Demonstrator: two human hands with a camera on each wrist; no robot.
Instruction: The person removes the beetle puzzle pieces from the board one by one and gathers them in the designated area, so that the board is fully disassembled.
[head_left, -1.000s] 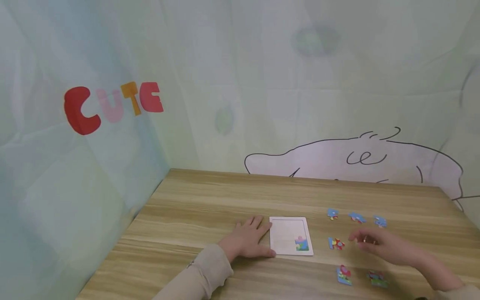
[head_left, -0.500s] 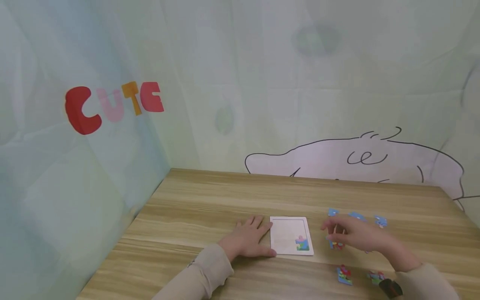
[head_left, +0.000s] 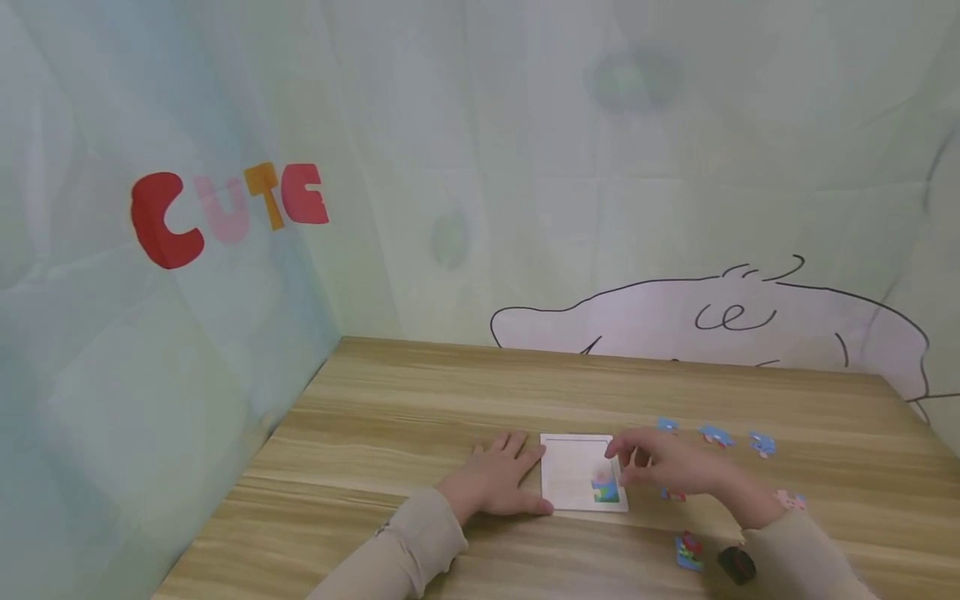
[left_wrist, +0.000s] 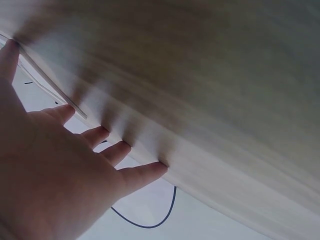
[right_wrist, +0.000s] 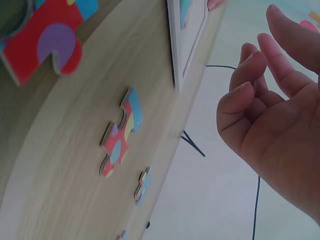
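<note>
A white square puzzle tray [head_left: 567, 475] lies on the wooden table, with one blue and green puzzle piece [head_left: 606, 490] in its lower right corner. My left hand [head_left: 498, 479] rests spread out at the tray's left side. Its index finger and thumb touch that edge; in the left wrist view the fingertips [left_wrist: 162, 167] press on the table. Over the tray's right edge hovers my right hand [head_left: 667, 462], fingers loosely bent. The right wrist view shows no piece between its thumb and fingers. A red and blue puzzle piece [right_wrist: 117, 137] lies below it, partly covered in the head view.
Loose puzzle pieces lie right of the tray: three blue ones in a back row, including one piece [head_left: 716, 435], a pinkish piece [head_left: 790, 499] and a front piece [head_left: 688, 551]. The right sleeve [head_left: 798, 550] covers some table. Fabric walls [head_left: 420, 208] stand behind and left.
My right hand has moved left from among the loose pieces to the tray's right edge, uncovering the pinkish piece. My left hand and the tray have stayed in place.
</note>
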